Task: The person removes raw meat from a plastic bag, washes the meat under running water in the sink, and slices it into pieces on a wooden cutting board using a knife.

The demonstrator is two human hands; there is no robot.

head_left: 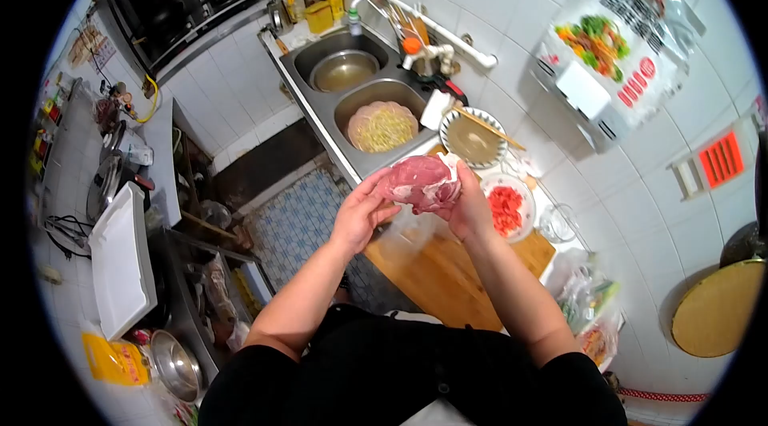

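A piece of raw red meat [422, 184] with white fat along its right side is held up between both hands. My left hand [364, 210] is closed on its left end, fingers underneath. On the other end, my right hand [469, 206] grips the meat near the white fat. Below them lies a wooden cutting board [448, 282], with a clear plastic bag [408, 236] on its left part. Just right of my right hand stands a bowl of chopped red pieces [506, 208], perhaps tomato.
Ahead is a double sink; its near basin holds a pink basin of bean sprouts [384, 128], the far one a metal bowl [344, 70] of water. Chopsticks lie across a patterned bowl [474, 138] of liquid. Plastic bags [588, 294] sit at the counter's right.
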